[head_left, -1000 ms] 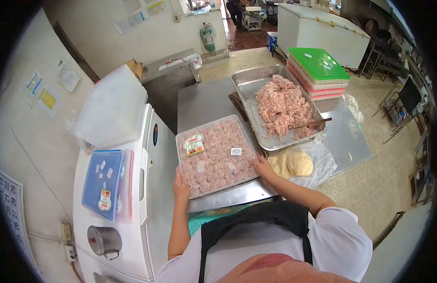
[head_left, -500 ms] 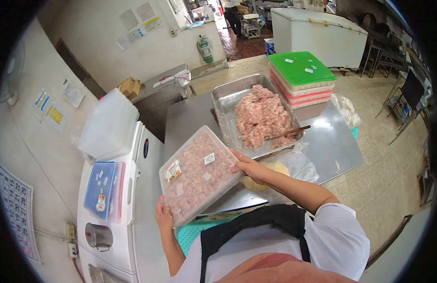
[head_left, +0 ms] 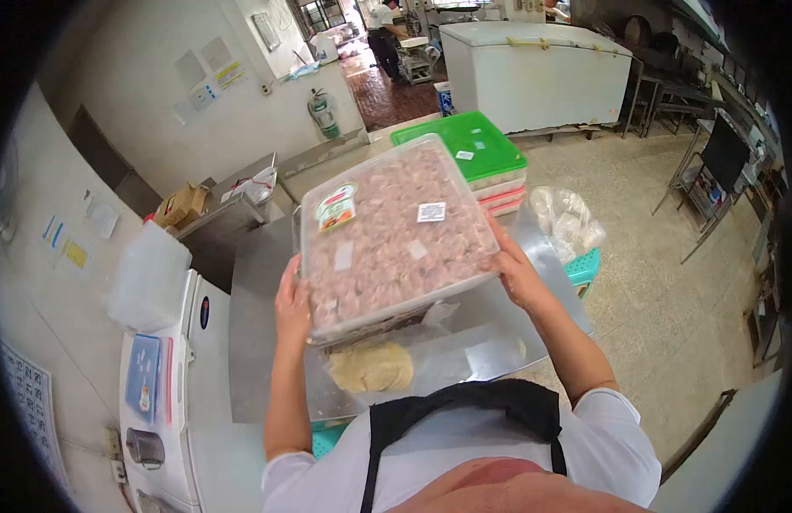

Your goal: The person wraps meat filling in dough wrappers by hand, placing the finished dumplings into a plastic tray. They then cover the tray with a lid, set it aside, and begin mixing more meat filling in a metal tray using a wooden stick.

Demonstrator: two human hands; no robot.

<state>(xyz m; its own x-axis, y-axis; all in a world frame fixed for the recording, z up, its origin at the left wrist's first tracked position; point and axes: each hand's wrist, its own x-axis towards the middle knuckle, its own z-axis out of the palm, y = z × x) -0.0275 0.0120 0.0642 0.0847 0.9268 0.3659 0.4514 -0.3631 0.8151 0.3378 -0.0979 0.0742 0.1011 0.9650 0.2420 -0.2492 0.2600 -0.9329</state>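
Note:
Between my two hands I hold up a large flat plastic container [head_left: 387,244] packed with small pinkish pieces under a clear lid with labels. My left hand [head_left: 291,299] grips its left edge, and my right hand [head_left: 517,267] its right edge. Below it, a lump of yellowish dough-like stuff [head_left: 372,368] in clear plastic lies on the metal table [head_left: 263,359]. The metal tray of ground meat is almost wholly hidden behind the container. Beyond the container, a stack of containers with a green lid [head_left: 464,141] stands at the table's far end.
On the left, a white freezer [head_left: 178,376] carries stacked clear lids [head_left: 148,278], a blue-lidded container [head_left: 142,376] and a metal mug [head_left: 145,448]. Filled plastic bags [head_left: 567,224] rest on a teal stool [head_left: 584,269] at right. A person [head_left: 385,38] stands in the far room near a chest freezer [head_left: 541,77].
The container has been raised and moved forward and to the right, now levelled and over the meat tray. My view has turned to the right, and more of the far room shows.

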